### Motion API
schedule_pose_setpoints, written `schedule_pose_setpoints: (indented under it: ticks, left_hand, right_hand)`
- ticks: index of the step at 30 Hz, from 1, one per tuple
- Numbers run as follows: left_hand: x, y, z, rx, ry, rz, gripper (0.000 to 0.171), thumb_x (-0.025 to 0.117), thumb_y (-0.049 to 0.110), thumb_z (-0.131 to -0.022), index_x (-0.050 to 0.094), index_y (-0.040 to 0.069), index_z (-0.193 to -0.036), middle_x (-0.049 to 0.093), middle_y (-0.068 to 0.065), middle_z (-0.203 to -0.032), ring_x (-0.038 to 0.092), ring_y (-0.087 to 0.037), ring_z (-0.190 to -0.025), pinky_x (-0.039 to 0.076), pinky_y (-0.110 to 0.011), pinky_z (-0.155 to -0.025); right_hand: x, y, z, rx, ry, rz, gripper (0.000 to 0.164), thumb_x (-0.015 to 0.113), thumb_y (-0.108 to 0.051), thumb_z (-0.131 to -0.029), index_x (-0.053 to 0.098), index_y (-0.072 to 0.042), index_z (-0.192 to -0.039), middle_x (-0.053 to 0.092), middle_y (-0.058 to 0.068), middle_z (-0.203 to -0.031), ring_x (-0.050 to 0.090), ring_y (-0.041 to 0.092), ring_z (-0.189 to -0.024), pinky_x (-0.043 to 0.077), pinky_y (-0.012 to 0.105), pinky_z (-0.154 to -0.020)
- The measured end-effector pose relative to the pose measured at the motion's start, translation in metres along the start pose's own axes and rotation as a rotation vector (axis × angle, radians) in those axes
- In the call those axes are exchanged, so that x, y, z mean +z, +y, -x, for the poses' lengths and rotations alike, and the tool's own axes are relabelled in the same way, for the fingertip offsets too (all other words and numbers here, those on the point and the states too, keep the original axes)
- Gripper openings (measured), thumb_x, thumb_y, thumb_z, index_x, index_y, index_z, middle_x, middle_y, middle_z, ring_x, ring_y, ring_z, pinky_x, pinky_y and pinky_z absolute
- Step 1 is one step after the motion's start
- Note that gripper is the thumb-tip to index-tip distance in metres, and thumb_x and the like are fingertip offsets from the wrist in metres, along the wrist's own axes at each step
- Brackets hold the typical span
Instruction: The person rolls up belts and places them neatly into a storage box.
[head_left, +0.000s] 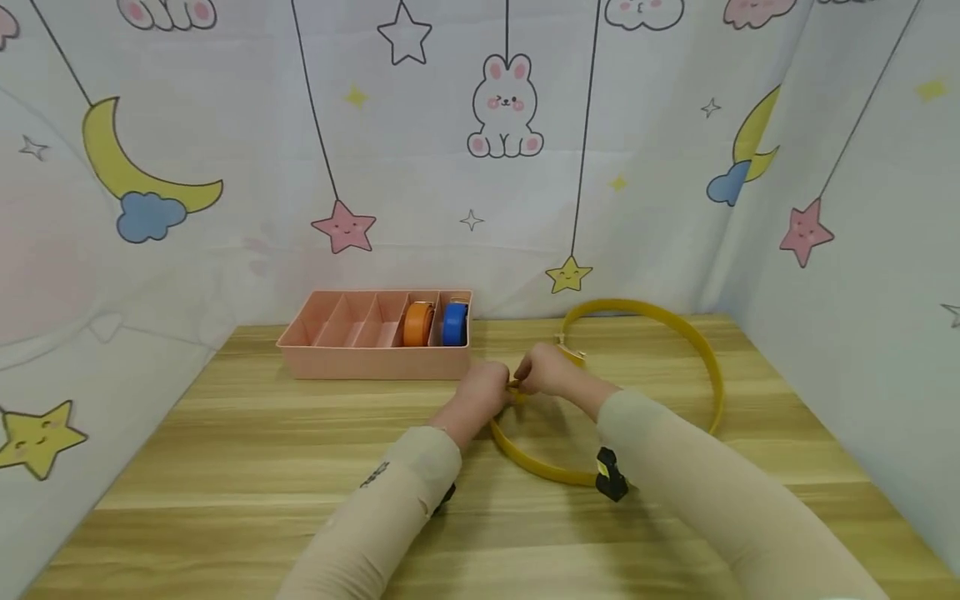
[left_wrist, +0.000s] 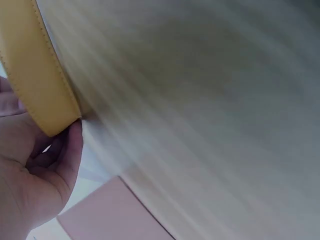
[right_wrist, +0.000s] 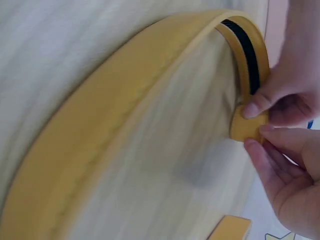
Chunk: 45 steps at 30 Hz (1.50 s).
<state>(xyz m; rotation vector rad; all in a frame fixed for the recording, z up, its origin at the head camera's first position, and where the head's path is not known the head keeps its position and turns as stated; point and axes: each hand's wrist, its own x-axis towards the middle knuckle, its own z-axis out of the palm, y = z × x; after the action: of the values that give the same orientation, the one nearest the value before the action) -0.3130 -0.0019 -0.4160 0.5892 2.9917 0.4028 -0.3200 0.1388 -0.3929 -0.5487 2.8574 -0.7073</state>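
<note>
A long yellow belt [head_left: 708,367] lies looped on the table, its buckle [head_left: 573,353] toward the back. At the belt's tip, both hands meet in front of the box. The left hand [head_left: 483,390] pinches the strap near the end, thumb on the yellow leather in the right wrist view. Just beside it, the right hand [head_left: 546,371] pinches the tip [right_wrist: 245,125] between thumb and fingers. A black strip [right_wrist: 250,60] shows along the belt's inner face. In the left wrist view the stitched strap [left_wrist: 42,75] stands on edge above the left hand.
A pink divided box [head_left: 375,363] stands at the back left of the wooden table [head_left: 225,483]. Its right compartments hold a rolled orange belt [head_left: 417,325] and a rolled blue belt [head_left: 454,325]. A patterned curtain [head_left: 420,167] hangs behind and at both sides.
</note>
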Motion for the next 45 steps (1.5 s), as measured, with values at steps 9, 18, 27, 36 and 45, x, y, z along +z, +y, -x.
schedule_pose_setpoints:
  ticks: [9, 18, 27, 36, 45]
  left_hand:
    - [-0.003, 0.009, 0.0, 0.051, -0.026, -0.085, 0.006, 0.071, 0.016, -0.089, 0.071, 0.011, -0.092, 0.068, -0.003, -0.089, 0.061, -0.018, -0.081, 0.05, -0.034, -0.076]
    - [-0.008, 0.01, -0.006, 0.053, -0.055, -0.076, 0.012, 0.068, 0.022, -0.092, 0.069, 0.011, -0.087, 0.065, -0.001, -0.081, 0.057, -0.016, -0.072, 0.049, -0.032, -0.07]
    - [-0.009, 0.002, -0.006, 0.094, -0.031, 0.013, 0.013, 0.068, 0.021, -0.091, 0.076, 0.011, -0.094, 0.069, -0.001, -0.087, 0.06, -0.016, -0.078, 0.049, -0.033, -0.073]
    - [-0.011, 0.0, -0.007, 0.159, -0.056, 0.068, 0.021, 0.067, 0.012, -0.092, 0.074, 0.019, -0.111, 0.07, 0.002, -0.11, 0.062, -0.019, -0.103, 0.048, -0.037, -0.091]
    - [-0.022, -0.006, -0.006, 0.156, -0.205, 0.112, 0.023, 0.069, 0.002, -0.088, 0.076, 0.015, -0.106, 0.069, 0.001, -0.104, 0.062, -0.017, -0.098, 0.049, -0.033, -0.088]
  right_hand:
    - [0.005, 0.002, 0.005, 0.024, 0.055, -0.063, 0.01, 0.08, 0.0, -0.074, 0.079, -0.004, -0.082, 0.072, 0.004, -0.079, 0.064, 0.016, -0.073, 0.053, 0.028, -0.063]
    - [-0.001, -0.003, 0.009, 0.082, 0.081, 0.008, 0.013, 0.081, -0.012, -0.079, 0.076, -0.004, -0.088, 0.071, 0.005, -0.086, 0.064, 0.019, -0.076, 0.053, 0.03, -0.067]
    - [0.006, -0.019, 0.042, -0.091, -0.108, -0.024, 0.026, 0.075, -0.024, -0.085, 0.064, -0.011, -0.064, 0.048, -0.009, -0.056, 0.04, 0.008, -0.053, 0.034, 0.023, -0.051]
    - [0.019, -0.024, 0.059, -0.243, -0.152, 0.156, 0.017, 0.077, -0.022, -0.084, 0.066, -0.013, -0.074, 0.05, -0.014, -0.063, 0.043, 0.004, -0.059, 0.038, 0.027, -0.059]
    - [0.017, 0.003, 0.065, -0.276, -0.021, 0.278, 0.006, 0.074, -0.012, -0.084, 0.08, -0.015, -0.084, 0.068, -0.006, -0.08, 0.058, 0.007, -0.071, 0.05, 0.028, -0.065]
